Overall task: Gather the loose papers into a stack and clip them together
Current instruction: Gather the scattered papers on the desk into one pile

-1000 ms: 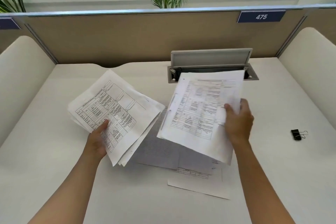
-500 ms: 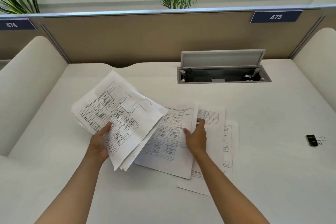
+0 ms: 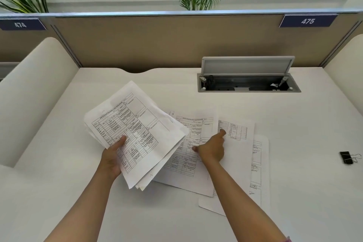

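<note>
My left hand (image 3: 111, 159) grips a fanned stack of printed forms (image 3: 141, 124) by its lower left edge, thumb on top, lifted a little above the white desk (image 3: 314, 192). Three loose sheets lie overlapping on the desk to its right: a printed form (image 3: 186, 175), a sheet with a small table (image 3: 238, 155) and a sheet underneath (image 3: 259, 179). On these loose sheets my right hand (image 3: 212, 149) rests, its index finger stretched onto the middle one and its thumb on the left one. A black binder clip (image 3: 346, 157) lies apart at the desk's right.
An open cable box with a raised grey lid (image 3: 247, 67) is set into the desk at the back right. Padded white dividers (image 3: 35, 88) flank the desk, and a tan partition (image 3: 157, 41) closes the back.
My right hand has set down the sheets it held up one second ago and now presses on the loose papers. The left hand keeps its stack in place.
</note>
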A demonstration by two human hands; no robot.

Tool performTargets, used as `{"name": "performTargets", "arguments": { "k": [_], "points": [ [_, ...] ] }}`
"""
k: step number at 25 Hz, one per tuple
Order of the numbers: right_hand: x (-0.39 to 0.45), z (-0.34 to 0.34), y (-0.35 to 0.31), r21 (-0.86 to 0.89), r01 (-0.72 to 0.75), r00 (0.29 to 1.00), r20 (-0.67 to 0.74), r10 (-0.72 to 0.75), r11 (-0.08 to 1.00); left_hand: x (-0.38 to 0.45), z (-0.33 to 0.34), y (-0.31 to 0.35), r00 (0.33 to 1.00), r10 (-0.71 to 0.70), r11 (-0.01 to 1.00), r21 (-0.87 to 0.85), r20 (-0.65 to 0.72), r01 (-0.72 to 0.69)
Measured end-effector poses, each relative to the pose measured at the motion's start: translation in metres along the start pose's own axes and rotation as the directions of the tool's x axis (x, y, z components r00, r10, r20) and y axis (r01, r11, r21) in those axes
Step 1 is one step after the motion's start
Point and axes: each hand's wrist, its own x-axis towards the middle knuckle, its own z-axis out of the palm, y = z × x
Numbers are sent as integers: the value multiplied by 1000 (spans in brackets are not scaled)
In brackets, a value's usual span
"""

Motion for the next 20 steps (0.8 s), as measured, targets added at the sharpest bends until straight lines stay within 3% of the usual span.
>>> {"name": "performTargets", "arguments": {
  "k": [3,9,14,20],
  "points": [
    [0,1,9,8,81,997,-11,-81,997,2,-2,-1,1000,21,999,38,1,-21],
    [11,-43,12,258,325,946,-86,-314,910,5,7,-14,996,37,987,153,84,-50],
    [38,-114,10,282,441,877,-339,-342,852,4,26,-40,989,-19,957,290,148,-25],
    [46,-170,9,296,540,717,-653,-246,788,-2,59,-67,973,-36,893,444,226,-70]
  ]
}}
